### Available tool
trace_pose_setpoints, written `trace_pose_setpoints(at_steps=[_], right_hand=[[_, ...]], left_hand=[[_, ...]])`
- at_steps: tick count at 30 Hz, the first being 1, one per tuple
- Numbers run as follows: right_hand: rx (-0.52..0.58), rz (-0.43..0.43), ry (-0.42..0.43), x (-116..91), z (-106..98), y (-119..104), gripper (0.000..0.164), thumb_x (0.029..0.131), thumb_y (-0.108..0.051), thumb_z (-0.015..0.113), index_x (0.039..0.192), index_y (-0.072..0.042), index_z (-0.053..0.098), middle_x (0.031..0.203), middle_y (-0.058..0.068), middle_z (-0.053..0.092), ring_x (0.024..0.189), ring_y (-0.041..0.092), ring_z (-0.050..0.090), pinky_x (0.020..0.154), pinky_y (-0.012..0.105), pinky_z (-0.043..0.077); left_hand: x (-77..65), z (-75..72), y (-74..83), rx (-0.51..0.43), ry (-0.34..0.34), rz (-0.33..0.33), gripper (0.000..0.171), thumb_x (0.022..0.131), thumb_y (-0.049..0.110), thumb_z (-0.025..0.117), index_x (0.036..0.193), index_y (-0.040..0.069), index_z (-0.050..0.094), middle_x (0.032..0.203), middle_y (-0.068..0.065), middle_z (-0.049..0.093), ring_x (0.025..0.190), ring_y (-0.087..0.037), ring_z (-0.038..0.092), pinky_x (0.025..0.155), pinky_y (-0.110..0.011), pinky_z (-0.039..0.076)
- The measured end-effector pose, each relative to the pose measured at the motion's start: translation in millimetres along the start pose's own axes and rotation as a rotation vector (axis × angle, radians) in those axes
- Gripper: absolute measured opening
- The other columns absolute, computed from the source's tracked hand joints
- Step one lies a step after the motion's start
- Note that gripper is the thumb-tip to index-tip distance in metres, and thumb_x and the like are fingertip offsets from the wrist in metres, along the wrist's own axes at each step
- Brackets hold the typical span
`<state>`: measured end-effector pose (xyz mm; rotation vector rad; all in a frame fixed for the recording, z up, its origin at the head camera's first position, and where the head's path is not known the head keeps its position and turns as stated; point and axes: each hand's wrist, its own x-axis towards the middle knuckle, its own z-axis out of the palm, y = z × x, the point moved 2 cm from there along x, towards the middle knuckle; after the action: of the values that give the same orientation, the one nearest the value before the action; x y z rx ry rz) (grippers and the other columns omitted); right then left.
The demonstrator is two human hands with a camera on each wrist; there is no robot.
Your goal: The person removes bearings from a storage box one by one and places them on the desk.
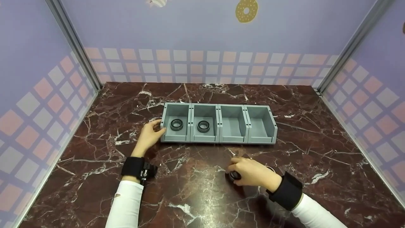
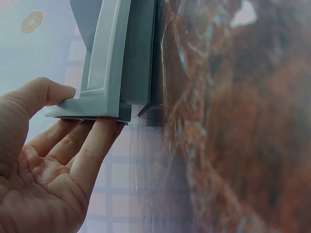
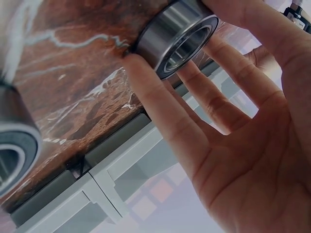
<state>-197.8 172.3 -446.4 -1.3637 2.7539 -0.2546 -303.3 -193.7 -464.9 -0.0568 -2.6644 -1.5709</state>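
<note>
My left hand [image 1: 150, 135] holds the left side wall of the leftmost grey bin [image 1: 174, 138]; in the left wrist view the thumb lies on the wall's rim and the fingers [image 2: 92, 150] reach underneath. On the table in front of the bins, my right hand [image 1: 250, 171] grips a ball bearing [image 1: 234, 175] between thumb and fingers. The right wrist view shows this steel bearing [image 3: 167, 41] tilted against the tabletop. A second bearing [image 3: 13, 114] stands apart from the hand at that view's left edge. One bearing [image 1: 177, 124] lies in the leftmost bin, another [image 1: 203, 126] in the bin beside it.
Two more joined bins, the third [image 1: 232, 125] and the rightmost [image 1: 260, 125], continue the row with nothing visible inside. Everything stands on a dark red marbled tabletop [image 1: 196, 196]. Patterned panels enclose the left, back [image 1: 202, 34] and right sides.
</note>
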Motion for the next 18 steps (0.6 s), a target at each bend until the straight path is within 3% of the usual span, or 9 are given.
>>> trace_pose_setpoints(at_steps=[18], right_hand=[[0.023, 0.038, -0.020, -2.6, -1.7, 0.2, 0.036, 0.078, -0.016, 0.084, 0.114, -0.012, 0.077, 0.111, 0.004, 0.070, 0.094, 0.021, 0.070, 0.075, 0.035, 0.060]], left_hand=[[1.2, 0.3, -0.6, 0.012, -0.003, 0.000, 0.051, 0.099, 0.006, 0.058, 0.146, -0.012, 0.048, 0.144, -0.035, 0.056, 0.137, -0.045, 0.055, 0.118, -0.051, 0.046]])
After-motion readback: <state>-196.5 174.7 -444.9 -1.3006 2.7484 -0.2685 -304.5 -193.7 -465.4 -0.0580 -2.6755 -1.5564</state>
